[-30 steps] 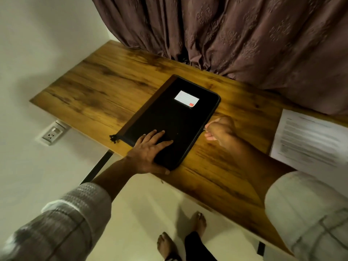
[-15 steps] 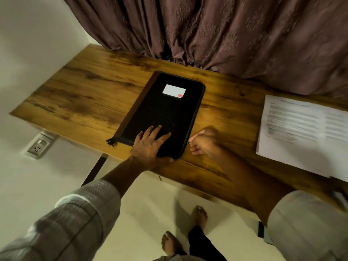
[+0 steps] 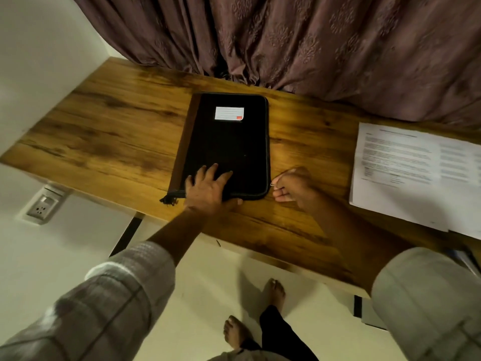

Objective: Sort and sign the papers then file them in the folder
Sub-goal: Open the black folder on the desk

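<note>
The black fabric zip folder [image 3: 229, 144] runs lengthwise back from the wooden desk's [image 3: 104, 142] near edge. The left hand [image 3: 208, 188] lies spread flat on its near end, and the right hand [image 3: 294, 188] pinches the small metal zip pull [image 3: 272, 184] at its near-right corner.

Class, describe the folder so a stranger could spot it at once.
Find the wooden desk by the curtain. Near its middle lies the folder, left hand flat on it, right hand pinching its zip pull. Unlike the white papers nearby, it is black with a small label.
</note>
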